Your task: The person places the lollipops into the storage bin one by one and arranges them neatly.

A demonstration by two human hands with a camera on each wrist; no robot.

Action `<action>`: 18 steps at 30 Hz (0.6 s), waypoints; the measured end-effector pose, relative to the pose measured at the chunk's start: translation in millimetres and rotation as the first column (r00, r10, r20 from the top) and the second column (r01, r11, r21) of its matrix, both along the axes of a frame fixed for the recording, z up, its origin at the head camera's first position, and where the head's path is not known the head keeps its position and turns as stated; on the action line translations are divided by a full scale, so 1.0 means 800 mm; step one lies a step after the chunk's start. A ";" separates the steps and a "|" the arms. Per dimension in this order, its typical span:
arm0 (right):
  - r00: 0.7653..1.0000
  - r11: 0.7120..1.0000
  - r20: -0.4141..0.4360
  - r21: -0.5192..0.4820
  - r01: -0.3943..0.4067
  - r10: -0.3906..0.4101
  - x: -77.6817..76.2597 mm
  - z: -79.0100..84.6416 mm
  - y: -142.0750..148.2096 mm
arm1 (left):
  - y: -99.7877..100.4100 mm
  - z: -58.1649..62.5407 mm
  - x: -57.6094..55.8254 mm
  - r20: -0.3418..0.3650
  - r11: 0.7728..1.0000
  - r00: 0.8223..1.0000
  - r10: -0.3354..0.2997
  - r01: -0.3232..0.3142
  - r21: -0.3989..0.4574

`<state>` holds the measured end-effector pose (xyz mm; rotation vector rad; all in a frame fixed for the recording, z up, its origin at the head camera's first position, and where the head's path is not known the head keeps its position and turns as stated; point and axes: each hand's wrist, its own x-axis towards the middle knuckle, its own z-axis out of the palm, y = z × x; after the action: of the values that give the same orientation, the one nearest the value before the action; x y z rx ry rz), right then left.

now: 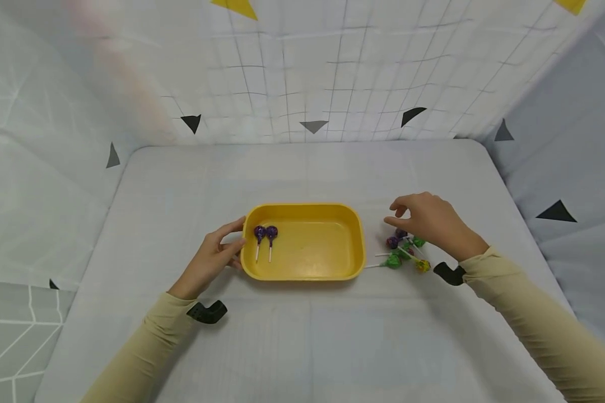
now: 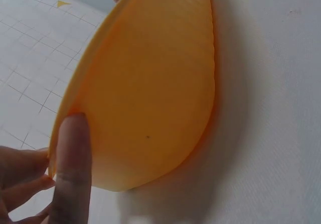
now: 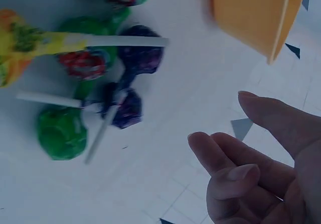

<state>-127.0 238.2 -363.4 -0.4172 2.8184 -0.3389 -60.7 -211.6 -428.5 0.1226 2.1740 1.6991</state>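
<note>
A yellow tray (image 1: 302,273) lies on the white table, with two purple-wrapped lollipops (image 1: 271,232) side by side at its left end, sticks toward me. My left hand (image 1: 209,257) holds the tray's left end; in the left wrist view a finger (image 2: 73,153) lies against the outer wall and other fingertips are at the rim. To the right of the tray is a loose pile of lollipops: purple (image 3: 140,50), green (image 3: 62,132) and yellow (image 3: 12,48). Above the pile hovers my right hand (image 1: 431,221), thumb and fingertips apart with nothing between them.
White cloth walls with dark triangles (image 1: 557,211) and a thin line grid stand behind and beside the table (image 1: 302,336). Each wrist carries a black device (image 1: 208,312). Several lollipop sticks (image 1: 375,266) point toward the tray's right side.
</note>
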 end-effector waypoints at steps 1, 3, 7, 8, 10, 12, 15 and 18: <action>1.000 1.000 0.001 0.003 0.003 -0.003 0.001 -0.002 0.004 | 0.000 0.000 0.000 0.001 1.000 1.000 0.002 -0.002 0.000; 1.000 1.000 0.006 0.010 0.006 -0.006 0.002 -0.006 0.010 | 0.000 0.000 0.000 0.002 1.000 1.000 0.002 -0.002 -0.002; 1.000 1.000 0.025 0.022 0.008 -0.008 0.002 -0.014 0.021 | 0.001 0.000 0.000 0.003 1.000 1.000 0.003 -0.003 -0.004; 0.999 1.000 0.031 0.024 0.007 -0.008 0.002 -0.016 0.023 | 0.001 -0.001 0.000 0.002 1.000 1.000 0.002 -0.002 -0.005; 0.999 1.000 0.049 0.026 -0.003 0.002 0.002 -0.020 0.027 | 0.001 -0.001 0.000 0.002 1.000 1.000 0.004 -0.004 -0.004; 0.998 0.999 0.062 0.027 -0.020 0.018 0.002 -0.023 0.030 | 0.001 -0.001 0.000 0.003 1.000 1.000 0.008 -0.008 -0.004; 0.996 0.998 0.079 0.029 -0.051 0.048 0.001 -0.029 0.033 | 0.000 -0.001 0.000 0.003 1.000 1.000 0.010 -0.010 -0.004; 0.993 0.997 0.089 0.032 -0.074 0.071 0.000 -0.033 0.037 | 0.000 0.000 -0.001 -0.001 1.000 1.000 0.010 -0.010 -0.003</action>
<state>-126.8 267.4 -390.2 -0.4843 2.7118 -0.2851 -61.2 -211.5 -428.9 0.1120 2.1808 1.7019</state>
